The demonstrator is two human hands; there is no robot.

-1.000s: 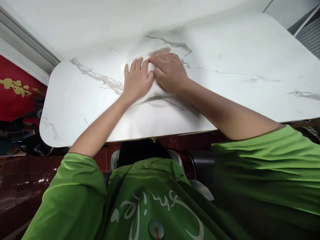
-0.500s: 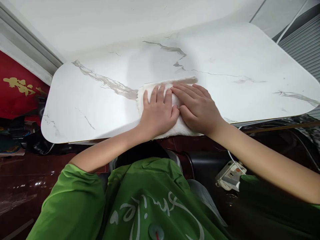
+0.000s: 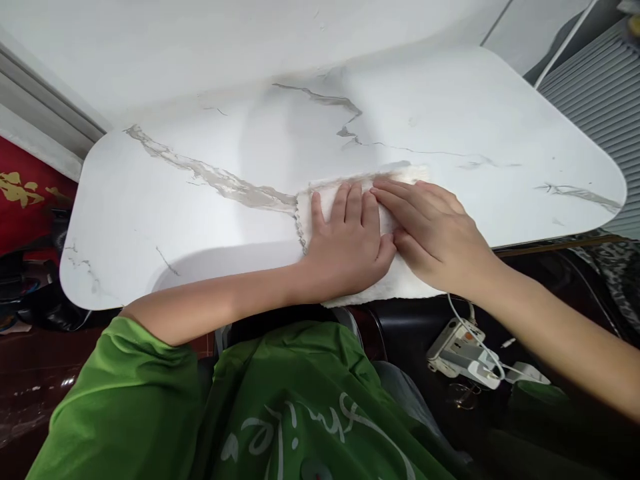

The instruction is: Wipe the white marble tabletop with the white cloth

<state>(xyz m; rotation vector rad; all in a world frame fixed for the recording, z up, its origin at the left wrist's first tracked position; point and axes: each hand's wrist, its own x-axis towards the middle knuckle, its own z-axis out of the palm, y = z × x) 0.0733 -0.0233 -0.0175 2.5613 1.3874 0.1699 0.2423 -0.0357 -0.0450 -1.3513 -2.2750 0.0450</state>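
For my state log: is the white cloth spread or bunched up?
Spread: the cloth lies mostly flat beneath the left hand and right hand; cannot tell if doubled.

White script [image 3: 320,421] reading "Smile", upside down, on a green shirt [image 3: 300,360], gold characters [image 3: 20,189] on red surface [image 3: 17,227], illegible

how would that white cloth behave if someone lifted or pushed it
The white cloth is probably floppy and light, as it looks thin, lying flat under the left hand and right hand. Pushed, it would likely slide or bunch up, since the tabletop looks smooth.
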